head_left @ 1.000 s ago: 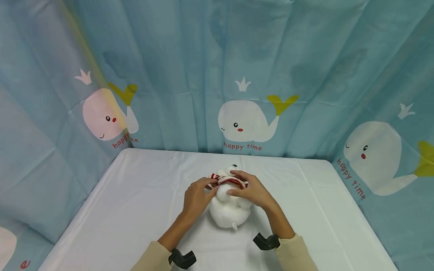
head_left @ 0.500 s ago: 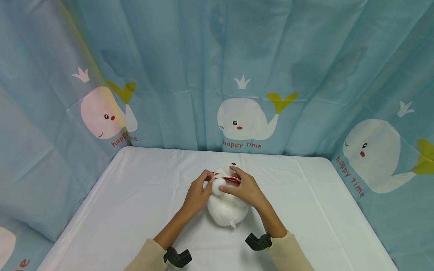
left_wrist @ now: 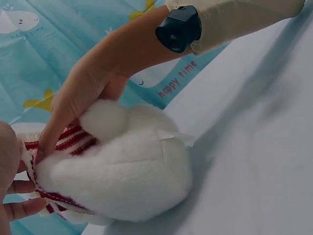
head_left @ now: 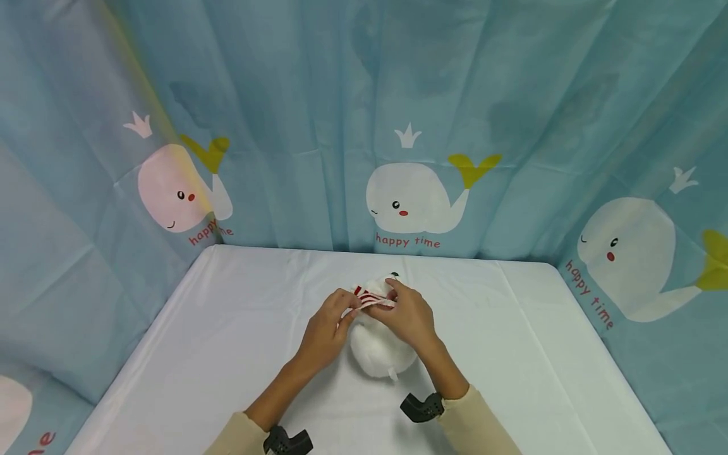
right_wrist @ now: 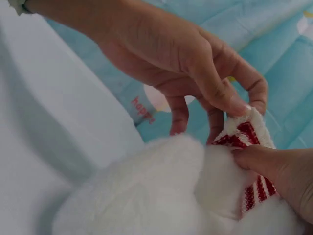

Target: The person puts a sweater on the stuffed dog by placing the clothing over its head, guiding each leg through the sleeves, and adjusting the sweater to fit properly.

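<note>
A white plush toy (head_left: 378,351) rests on the white table, rounded bottom and small white tag (left_wrist: 176,137) toward me. Around its upper part runs a red-and-white striped knitted scarf (head_left: 372,298). My left hand (head_left: 324,325) pinches the scarf's pale end, seen in the right wrist view between thumb and finger (right_wrist: 239,105). My right hand (head_left: 412,319) grips the scarf behind the toy's neck; its thumb (right_wrist: 259,159) presses over the stripes. In the left wrist view, the right hand (left_wrist: 80,95) reaches over the toy's far side. The hands partly hide the toy's head.
White cloth covers the table (head_left: 227,354). Behind and along both sides hangs a blue curtain (head_left: 296,126) printed with whales. Black wrist devices (head_left: 421,407) sit at the cuffs of the beige sleeves (head_left: 478,423).
My right hand has moved left, closer to the left hand, bringing the scarf with it. The stripes now show between the hands. The toy stays about where it was.
</note>
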`<state>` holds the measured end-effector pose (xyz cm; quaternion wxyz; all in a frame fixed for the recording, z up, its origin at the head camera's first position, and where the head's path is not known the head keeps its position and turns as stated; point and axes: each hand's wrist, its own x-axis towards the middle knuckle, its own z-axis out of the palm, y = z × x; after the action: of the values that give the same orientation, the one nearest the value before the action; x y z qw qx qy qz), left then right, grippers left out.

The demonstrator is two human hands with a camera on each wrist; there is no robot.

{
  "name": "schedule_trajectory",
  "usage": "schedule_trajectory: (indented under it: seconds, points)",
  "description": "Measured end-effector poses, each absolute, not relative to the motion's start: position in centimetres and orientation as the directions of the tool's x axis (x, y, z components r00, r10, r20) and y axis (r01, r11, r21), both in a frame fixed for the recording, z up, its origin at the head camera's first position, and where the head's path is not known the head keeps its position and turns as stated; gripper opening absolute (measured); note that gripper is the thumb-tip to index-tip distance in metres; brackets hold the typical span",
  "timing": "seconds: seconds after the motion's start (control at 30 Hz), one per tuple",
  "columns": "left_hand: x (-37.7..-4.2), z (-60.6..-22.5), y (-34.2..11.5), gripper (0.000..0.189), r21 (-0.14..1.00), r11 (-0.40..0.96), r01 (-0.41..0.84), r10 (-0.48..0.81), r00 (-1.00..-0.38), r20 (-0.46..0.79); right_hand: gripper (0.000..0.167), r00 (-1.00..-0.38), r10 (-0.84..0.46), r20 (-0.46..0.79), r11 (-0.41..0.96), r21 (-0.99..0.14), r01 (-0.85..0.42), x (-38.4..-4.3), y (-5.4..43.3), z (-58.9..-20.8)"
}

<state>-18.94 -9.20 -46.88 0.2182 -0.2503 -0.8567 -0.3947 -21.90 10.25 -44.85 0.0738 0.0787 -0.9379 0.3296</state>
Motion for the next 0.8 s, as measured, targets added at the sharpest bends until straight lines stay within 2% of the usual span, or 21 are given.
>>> schedule_trajectory:
  seconds: [0.2,0.43,0.5,0.7,0.8]
  points:
    - [-18.4,-47.1,-8.9,0.01,0.557,0.552,0.621,0.279,-0.767,0.578,0.069,-0.957,-0.068,0.281,0.822,-0.528,-0.214,-22.0,9.5,-45.4]
    - [-17.7,-47.4,-8.4,0.009,0.522,0.536,0.663,0.327,-0.733,0.596,0.045,-0.9,-0.057,0.431,0.896,-0.376,-0.237,-22.0,9.3,-45.9]
    - [-17.5,-47.5,-8.2,0.005,0.531,0.546,0.648,0.316,-0.746,0.586,0.044,-0.898,-0.099,0.428,0.891,-0.364,-0.272,-21.9,9.7,-45.8]
    - [-17.5,-47.8,-8.4,0.006,0.605,0.585,0.54,0.21,-0.822,0.53,0.053,-0.898,-0.272,0.345,0.816,-0.412,-0.406,-21.3,11.5,-45.1]
    - [-17.6,-48.2,-8.5,0.006,0.588,0.594,0.549,0.244,-0.819,0.518,0.049,-0.883,-0.295,0.366,0.808,-0.397,-0.434,-21.2,11.7,-45.1]
